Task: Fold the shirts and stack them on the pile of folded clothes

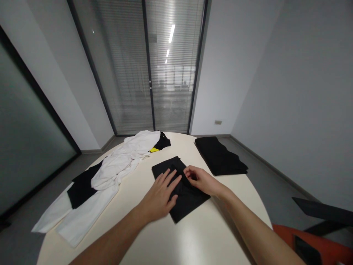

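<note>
A folded black cloth (190,202) lies flat on the cream table (165,243), in front of me. My left hand (161,193) rests on its left part, palm down with the fingers spread. At the upper right edge of the same cloth is my right hand (200,179), with thumb and fingertips curled close together; whether cloth is pinched between them is too small to tell.
Another folded black garment (220,156) lies at the table's back right. White clothes (124,158) with black pieces (85,186) and a yellow patch (153,149) spread along the left side. An orange chair (325,243) stands at the lower right.
</note>
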Action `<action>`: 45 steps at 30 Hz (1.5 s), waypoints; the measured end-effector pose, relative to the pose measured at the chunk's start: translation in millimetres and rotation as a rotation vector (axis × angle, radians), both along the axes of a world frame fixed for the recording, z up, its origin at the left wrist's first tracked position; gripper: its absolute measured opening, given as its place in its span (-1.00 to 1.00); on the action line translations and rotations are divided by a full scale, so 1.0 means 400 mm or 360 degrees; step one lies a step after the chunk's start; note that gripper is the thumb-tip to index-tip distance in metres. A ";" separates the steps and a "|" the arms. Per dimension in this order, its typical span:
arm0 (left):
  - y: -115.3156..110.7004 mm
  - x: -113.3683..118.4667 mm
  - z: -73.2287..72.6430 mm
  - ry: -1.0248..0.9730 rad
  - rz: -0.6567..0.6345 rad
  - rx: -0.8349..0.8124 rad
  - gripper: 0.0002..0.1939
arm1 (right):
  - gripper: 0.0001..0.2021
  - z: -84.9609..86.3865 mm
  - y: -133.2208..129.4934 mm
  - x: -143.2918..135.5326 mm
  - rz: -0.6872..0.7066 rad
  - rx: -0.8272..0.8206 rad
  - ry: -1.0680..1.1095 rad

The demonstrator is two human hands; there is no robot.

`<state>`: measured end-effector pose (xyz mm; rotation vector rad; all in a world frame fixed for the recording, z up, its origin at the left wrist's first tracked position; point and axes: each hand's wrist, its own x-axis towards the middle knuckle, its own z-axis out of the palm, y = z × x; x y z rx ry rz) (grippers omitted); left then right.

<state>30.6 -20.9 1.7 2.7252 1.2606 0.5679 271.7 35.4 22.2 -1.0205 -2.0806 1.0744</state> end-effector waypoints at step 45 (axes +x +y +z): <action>0.008 0.005 -0.022 -0.0144 -0.0175 -0.0010 -0.24 | -0.55 0.028 0.005 0.033 -0.0437 0.0101 -0.0503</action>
